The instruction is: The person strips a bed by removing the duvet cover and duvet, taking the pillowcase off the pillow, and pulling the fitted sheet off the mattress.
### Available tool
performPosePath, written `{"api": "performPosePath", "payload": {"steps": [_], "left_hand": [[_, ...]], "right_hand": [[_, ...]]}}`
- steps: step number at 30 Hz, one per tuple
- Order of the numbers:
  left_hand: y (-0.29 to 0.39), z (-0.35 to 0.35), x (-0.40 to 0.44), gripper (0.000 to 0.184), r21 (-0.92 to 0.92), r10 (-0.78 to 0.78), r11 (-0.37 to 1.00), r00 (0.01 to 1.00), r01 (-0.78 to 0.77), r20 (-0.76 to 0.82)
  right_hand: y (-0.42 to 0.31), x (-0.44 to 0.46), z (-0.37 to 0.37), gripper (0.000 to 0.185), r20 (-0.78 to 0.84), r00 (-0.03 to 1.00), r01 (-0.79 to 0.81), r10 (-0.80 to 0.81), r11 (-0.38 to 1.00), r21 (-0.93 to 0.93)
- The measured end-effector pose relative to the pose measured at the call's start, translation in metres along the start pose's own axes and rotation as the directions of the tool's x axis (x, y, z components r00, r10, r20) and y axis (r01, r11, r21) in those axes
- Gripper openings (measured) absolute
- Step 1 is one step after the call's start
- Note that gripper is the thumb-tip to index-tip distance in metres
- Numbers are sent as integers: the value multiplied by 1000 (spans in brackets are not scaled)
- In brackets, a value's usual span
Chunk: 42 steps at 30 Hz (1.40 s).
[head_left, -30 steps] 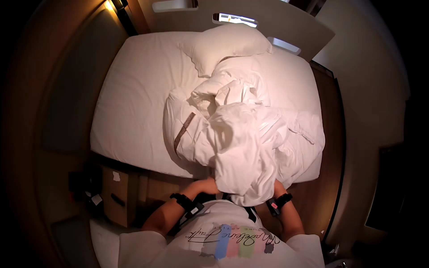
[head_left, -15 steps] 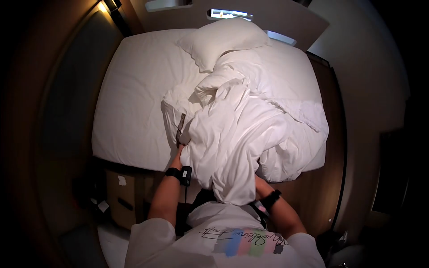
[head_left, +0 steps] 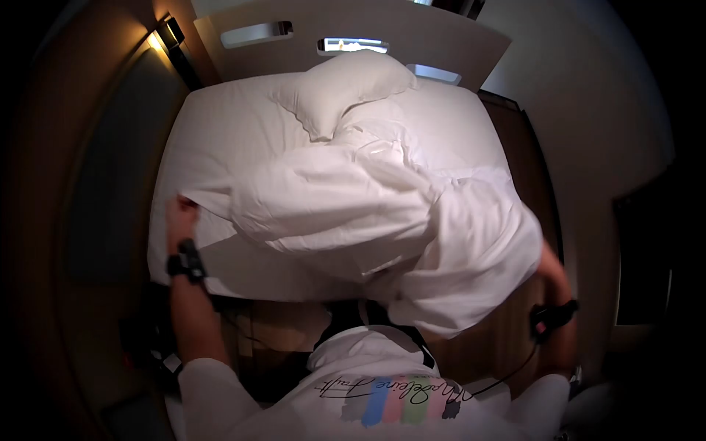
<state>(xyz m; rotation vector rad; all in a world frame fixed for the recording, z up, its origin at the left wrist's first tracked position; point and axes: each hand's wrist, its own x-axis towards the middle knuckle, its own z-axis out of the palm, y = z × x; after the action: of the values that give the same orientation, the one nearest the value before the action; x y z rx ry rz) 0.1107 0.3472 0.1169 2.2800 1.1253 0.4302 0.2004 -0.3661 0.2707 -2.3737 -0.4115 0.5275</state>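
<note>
A white duvet (head_left: 331, 198) is spread wide between my arms, bunched and billowing over the middle and right of the bed. My left hand (head_left: 182, 213) is closed on one edge of it at the left, pulling the cloth into a taut point. On the far right, my right hand (head_left: 546, 259) is mostly hidden by the duvet's folds, so its fingers do not show. The duvet's near right part hangs over the foot of the bed. A white pillow (head_left: 342, 88) lies at the head end, partly touching the duvet's upper edge.
The bed's white sheet (head_left: 213, 121) shows at the left and top. A pale headboard (head_left: 419, 37) with cut-out slots stands behind. At the upper left a wall lamp (head_left: 158, 40) glows. Wooden floor (head_left: 507, 309) runs along the right side, and a wall (head_left: 581, 132) rises beyond.
My hands have moved far apart, the left up and leftward, the right out to the right. The duvet, gathered near my body before, is now stretched sideways across the bed.
</note>
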Motion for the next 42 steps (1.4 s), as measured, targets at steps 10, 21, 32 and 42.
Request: {"api": "performPosePath", "payload": {"steps": [10, 21, 32, 42], "left_hand": [[-115, -251, 100, 28, -865, -229, 500, 968, 29, -100], [-68, 94, -159, 78, -6, -258, 655, 231, 755, 938], [-80, 328, -331, 53, -26, 135, 968, 430, -250, 893], [9, 194, -222, 44, 322, -334, 833, -56, 451, 941]], "right_hand": [[83, -68, -70, 37, -537, 834, 210, 128, 826, 523], [25, 44, 103, 55, 368, 911, -226, 184, 971, 74], [-5, 27, 146, 38, 264, 947, -43, 185, 884, -465], [-52, 22, 119, 39, 112, 993, 15, 36, 905, -425]]}}
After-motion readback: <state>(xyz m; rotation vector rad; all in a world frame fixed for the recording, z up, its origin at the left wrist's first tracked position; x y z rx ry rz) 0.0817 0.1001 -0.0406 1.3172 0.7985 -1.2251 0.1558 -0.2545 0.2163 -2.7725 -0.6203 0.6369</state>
